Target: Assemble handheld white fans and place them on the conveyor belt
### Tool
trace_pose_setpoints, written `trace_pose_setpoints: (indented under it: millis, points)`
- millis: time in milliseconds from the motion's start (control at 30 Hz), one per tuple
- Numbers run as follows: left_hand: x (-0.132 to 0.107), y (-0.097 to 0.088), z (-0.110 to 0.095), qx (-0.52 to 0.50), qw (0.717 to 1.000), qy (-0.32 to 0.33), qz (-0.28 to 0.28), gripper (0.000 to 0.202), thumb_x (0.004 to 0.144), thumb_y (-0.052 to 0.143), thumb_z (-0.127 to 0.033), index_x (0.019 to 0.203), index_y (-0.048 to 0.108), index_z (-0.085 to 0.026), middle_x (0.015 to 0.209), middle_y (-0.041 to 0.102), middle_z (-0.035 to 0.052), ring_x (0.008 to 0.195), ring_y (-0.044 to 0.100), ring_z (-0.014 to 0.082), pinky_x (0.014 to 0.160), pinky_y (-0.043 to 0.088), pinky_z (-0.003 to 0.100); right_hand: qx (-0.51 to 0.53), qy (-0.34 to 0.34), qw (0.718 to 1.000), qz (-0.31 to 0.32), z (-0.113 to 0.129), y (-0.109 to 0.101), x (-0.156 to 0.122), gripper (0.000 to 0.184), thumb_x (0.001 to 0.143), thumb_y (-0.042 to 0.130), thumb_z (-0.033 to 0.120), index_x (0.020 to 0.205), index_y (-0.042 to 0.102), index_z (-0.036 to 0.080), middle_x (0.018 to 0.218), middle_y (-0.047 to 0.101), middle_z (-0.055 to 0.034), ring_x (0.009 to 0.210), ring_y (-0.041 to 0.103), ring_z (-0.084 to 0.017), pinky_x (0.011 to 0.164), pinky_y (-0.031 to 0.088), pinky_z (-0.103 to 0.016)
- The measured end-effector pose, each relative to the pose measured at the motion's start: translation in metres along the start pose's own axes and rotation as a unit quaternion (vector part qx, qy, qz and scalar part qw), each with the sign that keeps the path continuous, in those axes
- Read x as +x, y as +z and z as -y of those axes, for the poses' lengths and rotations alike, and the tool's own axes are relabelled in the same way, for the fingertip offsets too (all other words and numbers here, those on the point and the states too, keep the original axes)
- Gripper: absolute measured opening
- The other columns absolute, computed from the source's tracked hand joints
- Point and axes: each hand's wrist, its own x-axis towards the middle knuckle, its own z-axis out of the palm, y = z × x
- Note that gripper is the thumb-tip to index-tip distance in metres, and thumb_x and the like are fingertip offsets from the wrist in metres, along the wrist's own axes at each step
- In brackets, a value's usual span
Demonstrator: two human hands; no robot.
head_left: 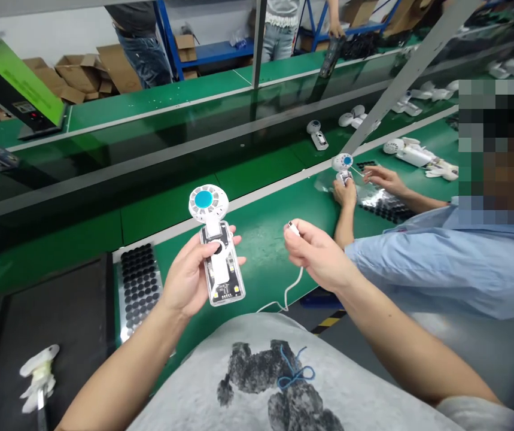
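My left hand (185, 272) is closed round a handheld fan (221, 263) with a round white head, a blue centre and a clear body that shows a circuit board. The thumb lies on the front of the body, and fingertips show behind its right edge. To the right, my right hand (315, 248) pinches the plug end of a white USB cable (293, 228). The plug points up and left, apart from the fan. From this hand the cable hangs down and curves left toward my shirt, where its far end is hidden.
A sheet of black round pads (140, 281) lies left of my left hand, beside a black tray (81, 311). On my right a co-worker in a blue sleeve (395, 257) holds another fan (343, 163). More fans (317, 134) lie on the green conveyor (171, 209) beyond.
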Motion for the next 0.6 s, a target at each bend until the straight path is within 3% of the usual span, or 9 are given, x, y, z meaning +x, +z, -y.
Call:
trace_pose_setpoints:
  millis: [100,233,333,433,533,600]
  points:
    - [0.008,0.002,-0.003,0.038,0.999,0.019,0.01,0.029,0.074,0.059,-0.014,0.103,0.058,-0.016,0.116,0.06,0.0083,0.098,0.06,0.0248,0.07,0.057,0.035,-0.051,-0.003,0.999,-0.001,-0.005,0.004,0.005,0.031,0.081,0.056,0.045,0.074,0.04,0.019,0.063,0.029,0.0065,0.05,0.024,-0.006,0.045,0.02,-0.021]
    - [0.018,0.002,-0.008,0.066,0.997,0.03,0.032,0.034,0.072,0.062,-0.017,0.106,0.057,-0.016,0.102,0.065,0.009,0.066,0.065,0.0181,0.055,0.055,0.028,-0.072,-0.009,0.997,0.003,-0.005,0.011,0.017,0.032,0.08,0.057,0.045,0.073,0.04,0.019,0.063,0.031,0.0061,0.052,0.027,-0.007,0.047,0.023,-0.021]
    - [0.039,-0.011,-0.009,0.054,0.997,0.027,0.037,0.033,0.072,0.063,-0.016,0.105,0.057,-0.017,0.109,0.062,0.0088,0.082,0.065,0.0212,0.065,0.056,0.03,-0.071,0.01,0.997,0.014,-0.006,0.011,0.026,0.031,0.081,0.056,0.043,0.072,0.039,0.019,0.061,0.031,0.0065,0.052,0.027,-0.007,0.047,0.023,-0.021]
    - [0.082,-0.039,-0.007,0.036,0.999,0.023,0.017,0.031,0.071,0.063,-0.014,0.101,0.057,-0.016,0.115,0.059,0.0086,0.103,0.058,0.0249,0.079,0.054,0.036,-0.072,0.04,0.996,0.019,-0.011,0.006,0.032,0.031,0.082,0.055,0.043,0.072,0.037,0.019,0.06,0.028,0.0068,0.052,0.024,-0.008,0.047,0.022,-0.021]
    - [0.136,-0.07,-0.004,0.035,0.997,0.056,-0.043,0.028,0.067,0.065,-0.016,0.094,0.059,-0.013,0.104,0.064,0.0095,0.094,0.062,0.0255,0.074,0.055,0.036,-0.063,0.059,0.996,0.008,-0.025,-0.002,0.037,0.034,0.083,0.053,0.044,0.07,0.034,0.019,0.06,0.024,0.007,0.052,0.021,-0.007,0.046,0.019,-0.021]
    - [0.168,-0.086,-0.003,0.041,0.995,0.075,-0.054,0.029,0.065,0.066,-0.017,0.092,0.059,-0.012,0.099,0.065,0.0093,0.089,0.063,0.0246,0.071,0.055,0.035,-0.048,0.075,0.996,0.0,-0.035,-0.008,0.04,0.036,0.082,0.053,0.045,0.07,0.032,0.02,0.061,0.022,0.0071,0.052,0.019,-0.007,0.046,0.018,-0.021]
